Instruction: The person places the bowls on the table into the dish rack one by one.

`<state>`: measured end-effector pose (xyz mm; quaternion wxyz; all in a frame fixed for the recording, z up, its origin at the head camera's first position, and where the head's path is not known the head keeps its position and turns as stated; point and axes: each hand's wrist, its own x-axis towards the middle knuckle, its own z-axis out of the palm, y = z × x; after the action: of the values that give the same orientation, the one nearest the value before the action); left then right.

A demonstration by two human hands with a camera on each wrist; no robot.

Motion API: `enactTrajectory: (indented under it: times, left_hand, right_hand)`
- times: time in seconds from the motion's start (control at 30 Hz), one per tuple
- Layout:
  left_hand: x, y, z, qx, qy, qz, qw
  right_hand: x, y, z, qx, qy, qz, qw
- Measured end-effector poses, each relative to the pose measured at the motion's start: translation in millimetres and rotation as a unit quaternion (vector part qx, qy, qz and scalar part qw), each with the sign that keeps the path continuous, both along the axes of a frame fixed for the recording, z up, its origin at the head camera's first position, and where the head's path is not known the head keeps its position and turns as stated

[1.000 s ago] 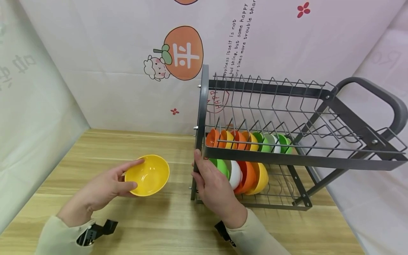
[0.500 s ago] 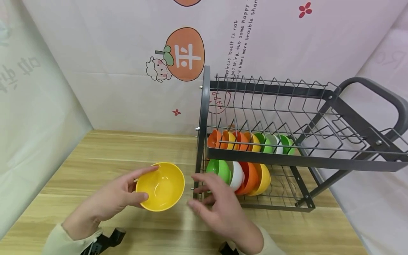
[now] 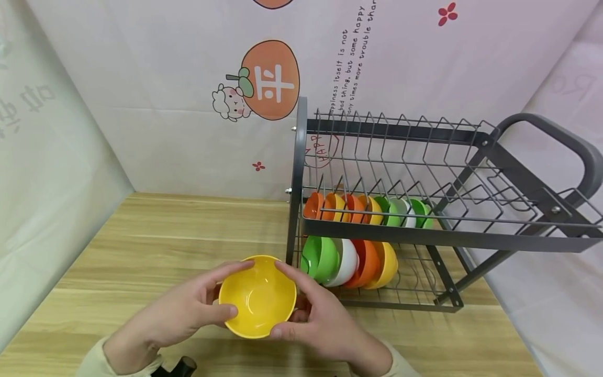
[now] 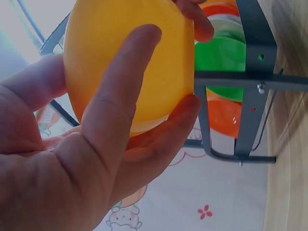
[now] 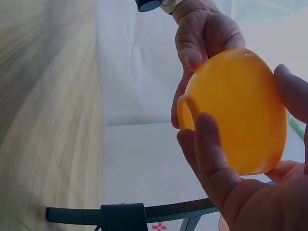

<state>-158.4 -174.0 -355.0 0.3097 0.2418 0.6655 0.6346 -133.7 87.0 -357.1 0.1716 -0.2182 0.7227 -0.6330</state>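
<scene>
Between both hands, above the table, is a yellow bowl, its hollow side facing the head camera. My left hand grips its left rim, thumb inside and fingers round the outside. On the opposite rim, my right hand holds with thumb and fingers. The left wrist view shows the bowl's outer wall with a finger laid across it. In the right wrist view the foot ring shows, with right-hand fingertips touching near it. Just right of the hands, a green bowl stands on its side in the dish rack's lower tier.
A dark two-tier dish rack fills the right side of the wooden table. Its lower tier also holds a white bowl, an orange bowl and a yellow one. Behind them stands a row of several smaller bowls. Printed cloth hangs behind.
The right hand has let go of the rack's left upright and taken the bowl's right rim. The left hand has carried the bowl rightward and nearer to me.
</scene>
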Motion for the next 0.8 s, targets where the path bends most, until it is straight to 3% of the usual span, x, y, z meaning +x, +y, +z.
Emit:
enactTrajectory:
  times: [0.17, 0.27, 0.37, 0.43, 0.53, 0.67, 0.73, 0.8]
  left_hand:
    - [1.2, 4, -1.1, 0.016, -0.015, -0.007, 0.9997]
    - [-0.4, 8, -2.8, 0.04, -0.005, -0.022, 0.999]
    - [-4.2, 13, -5.6, 0.073, 0.025, -0.039, 0.9962]
    - [-7.2, 17, -8.0, 0.085, 0.065, -0.034, 0.9937]
    - [-10.2, 25, -9.4, 0.049, 0.14, 0.021, 0.9887]
    - [-11.3, 39, -12.7, -0.039, 0.247, 0.113, 0.9616]
    - [-13.7, 48, -16.8, -0.062, 0.304, 0.138, 0.9406]
    - [-19.1, 56, -23.1, -0.048, 0.367, 0.143, 0.918]
  right_hand:
    - [-4.1, 6, -13.1, -0.026, -0.005, -0.009, 1.0]
    - [-3.1, 11, -11.7, -0.019, -0.004, -0.019, 1.0]
    - [-0.3, 21, -2.4, -0.001, -0.008, -0.027, 1.0]
    - [1.3, 31, 5.5, 0.011, -0.012, -0.029, 0.999]
    - [3.8, 50, 16.9, 0.026, -0.026, -0.03, 0.999]
    - [9.2, 78, 29.4, 0.028, -0.029, -0.037, 0.998]
    - [12.3, 94, 34.3, 0.023, -0.022, -0.041, 0.999]
    - [13.9, 112, 36.8, 0.024, -0.004, -0.051, 0.998]
